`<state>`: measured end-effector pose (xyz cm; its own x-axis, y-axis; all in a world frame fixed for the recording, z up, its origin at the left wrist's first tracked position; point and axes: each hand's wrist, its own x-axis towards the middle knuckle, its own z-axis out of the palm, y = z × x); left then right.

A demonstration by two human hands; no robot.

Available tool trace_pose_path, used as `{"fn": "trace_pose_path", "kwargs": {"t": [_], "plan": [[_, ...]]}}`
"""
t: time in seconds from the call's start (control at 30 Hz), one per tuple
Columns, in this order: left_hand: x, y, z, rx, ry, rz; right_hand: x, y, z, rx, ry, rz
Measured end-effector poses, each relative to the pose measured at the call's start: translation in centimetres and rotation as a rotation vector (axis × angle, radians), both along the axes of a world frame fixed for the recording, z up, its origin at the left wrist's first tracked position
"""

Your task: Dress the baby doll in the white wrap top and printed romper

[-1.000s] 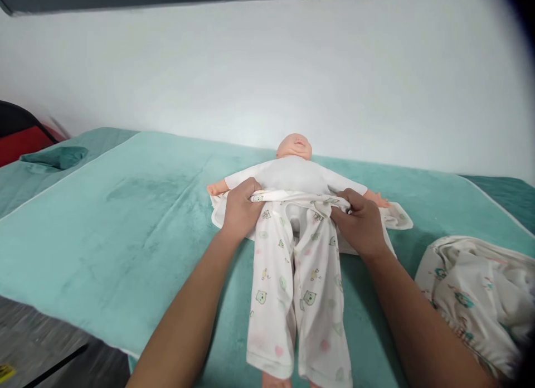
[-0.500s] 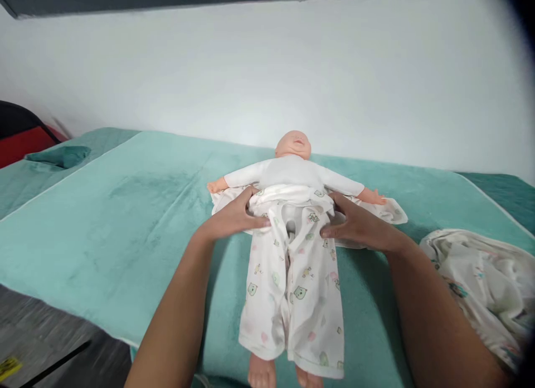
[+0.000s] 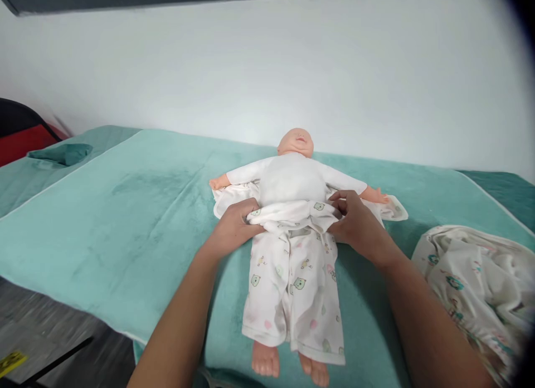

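1. Both left hand [image 3: 234, 228] and right hand [image 3: 358, 225], half-closed, grip trousers [image 3: 271, 287] on doll [image 3: 292, 179] at center, some fingertips hidden.
2. Bundled cloth [image 3: 476, 282], four o'clock, is cropped.
3. Teal surface [image 3: 104, 226]; white wall [image 3: 267, 70], twelve o'clock.

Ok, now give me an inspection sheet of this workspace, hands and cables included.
Surface: green cover, lightly creased.
Things: doll on its back; printed trousers on its legs, bunched at the waist; printed cloth spread beneath its arms.
Clutter: crumpled cloth on the right.
Hands: left hand and right hand grip the waistband's sides.
Cables: none certain; thin dark strip lower left, cord or bar unclear.
Surroundings: pale wall behind, red-and-black object far left.
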<state>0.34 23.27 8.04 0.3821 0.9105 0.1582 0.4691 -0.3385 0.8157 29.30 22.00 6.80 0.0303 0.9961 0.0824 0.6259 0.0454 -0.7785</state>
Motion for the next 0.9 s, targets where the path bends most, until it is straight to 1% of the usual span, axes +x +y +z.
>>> {"fn": "trace_pose_path", "kwargs": {"t": [0.07, 0.1, 0.2, 0.23, 0.3, 0.37, 0.43, 0.47, 0.53, 0.63, 0.7, 0.73, 0.8, 0.83, 0.9], "plan": [[0.2, -0.3, -0.5, 0.068, 0.045, 0.053, -0.3, -0.7, -0.2, 0.019, -0.037, -0.059], [0.4, -0.4, -0.9, 0.108, 0.064, 0.081, -0.5, -1.1, -0.3, 0.030, -0.077, -0.061], [1.0, -0.8, -2.0, 0.231, 0.070, 0.169, -1.3, -2.5, -0.6, 0.095, -0.159, 0.006], [1.3, -0.9, -2.3, 0.267, 0.056, 0.201, -1.6, -3.0, -0.8, 0.137, -0.149, 0.003], [1.7, -1.1, -2.7, 0.318, 0.024, 0.277, -2.4, -3.8, -1.0, 0.228, -0.088, -0.068], [2.0, -1.3, -2.9, 0.304, 0.005, 0.342, -3.1, -4.3, -1.2, 0.278, -0.006, -0.145], [2.0, -1.5, -2.7, 0.229, -0.019, 0.367, -3.5, -4.5, -1.3, 0.250, 0.072, -0.165], [1.8, -1.7, -2.6, 0.177, -0.041, 0.355, -3.4, -4.5, -1.3, 0.209, 0.108, -0.152], [1.2, -2.2, -2.5, 0.056, -0.113, 0.282, -2.9, -4.6, -1.3, 0.111, 0.169, -0.088], [-0.3, -3.4, -2.3, -0.140, -0.212, 0.107, -1.8, -5.1, -1.2, -0.015, 0.201, 0.090], [-1.1, -4.2, -2.3, -0.202, -0.219, 0.017, -1.2, -5.7, -1.1, -0.077, 0.193, 0.190], [-1.3, -4.5, -2.3, -0.194, -0.206, -0.008, -1.1, -6.0, -1.1, -0.102, 0.183, 0.215], [-1.5, -5.1, -2.6, -0.109, -0.171, -0.024, -1.2, -6.8, -1.5, -0.099, 0.152, 0.236], [-1.4, -5.3, -2.9, -0.052, -0.151, -0.018, -1.4, -7.1, -1.7, -0.057, 0.127, 0.233], [-1.1, -5.9, -3.6, 0.053, -0.114, 0.028, -2.2, -7.9, -2.4, 0.099, 0.083, 0.176]]}}
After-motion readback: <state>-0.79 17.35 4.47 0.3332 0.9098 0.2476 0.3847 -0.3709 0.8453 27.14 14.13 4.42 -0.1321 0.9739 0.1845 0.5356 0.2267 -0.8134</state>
